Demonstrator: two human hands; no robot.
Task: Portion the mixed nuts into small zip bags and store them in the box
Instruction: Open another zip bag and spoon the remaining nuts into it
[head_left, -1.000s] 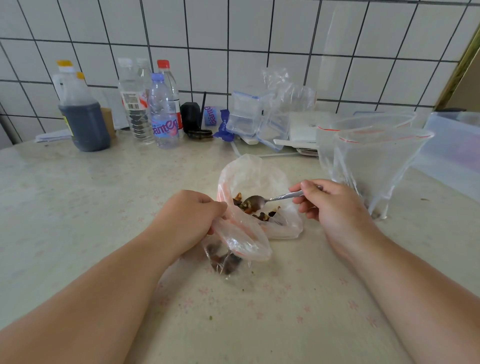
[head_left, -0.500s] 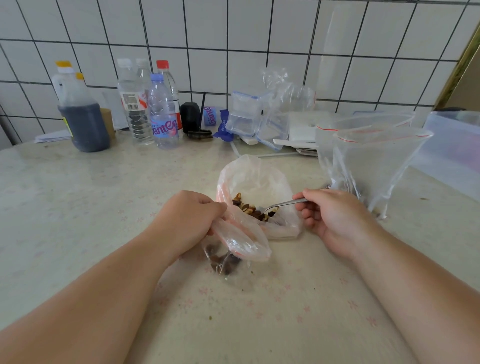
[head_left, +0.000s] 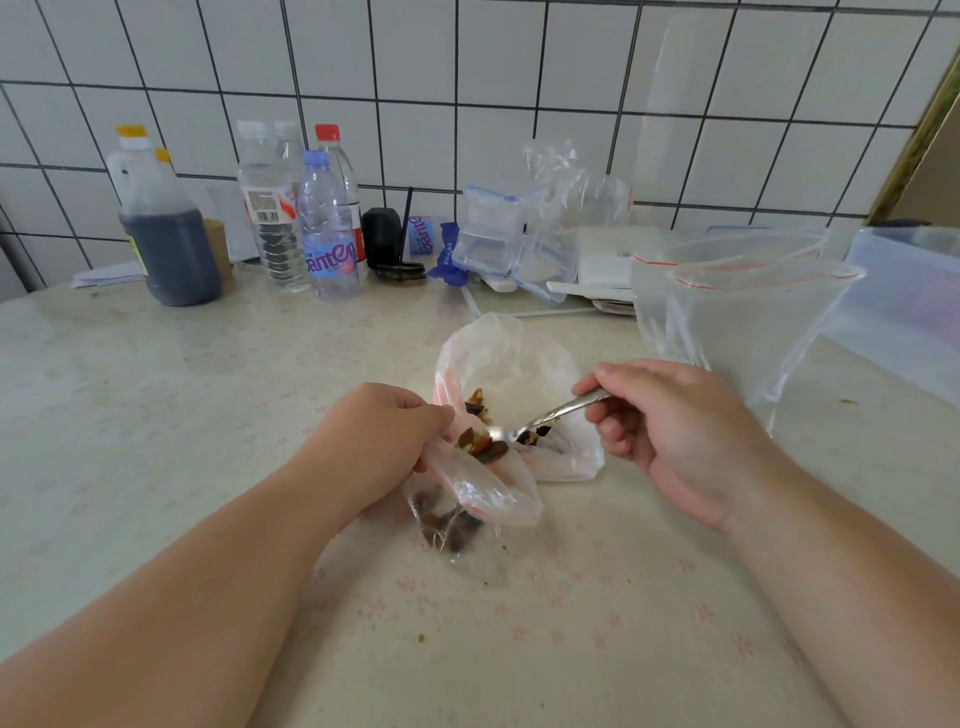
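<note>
The left hand (head_left: 376, 436) pinches the mouth of a small bag (head_left: 457, 514) lying on the table (head_left: 156, 415), fingers curled round the plastic. Dark nuts (head_left: 449, 525) sit in the bag's bottom. The right hand (head_left: 670, 431) grips a spoon (head_left: 540, 418) by the handle, its bowl, loaded with nuts, at the small bag's opening. Just behind lies the pink-tinted nut bag (head_left: 519, 374), open, more nuts inside. Two empty zip bags (head_left: 743, 317) with red seals stand to the right. By the wall, a water bottle (head_left: 328, 234) has a label reading roughly "Ganten"; a dark-liquid jug (head_left: 166, 234) stands left of it. Other labels are unreadable.
</note>
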